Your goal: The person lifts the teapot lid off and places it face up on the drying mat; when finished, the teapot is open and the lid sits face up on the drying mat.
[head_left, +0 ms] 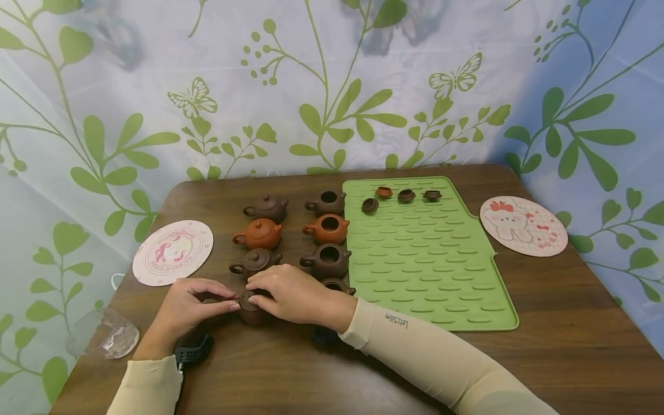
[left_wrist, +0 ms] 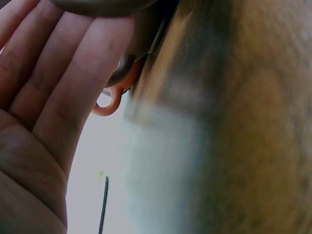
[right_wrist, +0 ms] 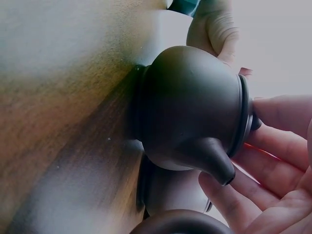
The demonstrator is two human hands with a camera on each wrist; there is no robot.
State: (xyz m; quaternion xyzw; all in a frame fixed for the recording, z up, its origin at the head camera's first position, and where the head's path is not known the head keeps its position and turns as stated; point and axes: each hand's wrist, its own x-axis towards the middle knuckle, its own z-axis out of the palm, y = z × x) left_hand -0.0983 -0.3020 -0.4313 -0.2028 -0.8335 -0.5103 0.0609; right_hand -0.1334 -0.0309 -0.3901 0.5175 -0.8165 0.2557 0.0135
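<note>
At the near end of the left column stands a dark brown teapot (right_wrist: 195,102), upright on the table. My left hand (head_left: 194,305) pinches its handle side between thumb and fingers. Reaching across from the right, my right hand (head_left: 295,294) holds the lid (right_wrist: 243,117) by its knob, with fingertips around the rim near the spout (right_wrist: 209,156). The lid sits on the teapot's mouth. Just behind are a lidded brown teapot (head_left: 256,262), a lidded orange teapot (head_left: 263,233) and a lidded purple-brown teapot (head_left: 270,207).
Several lidless teapots, among them an orange one (head_left: 332,236), form a second column beside the green mat (head_left: 415,259). Several loose lids, one dark brown (head_left: 407,196), lie at the mat's far end. Round coasters (head_left: 173,253) flank both sides. A clear cup (head_left: 120,337) stands near left.
</note>
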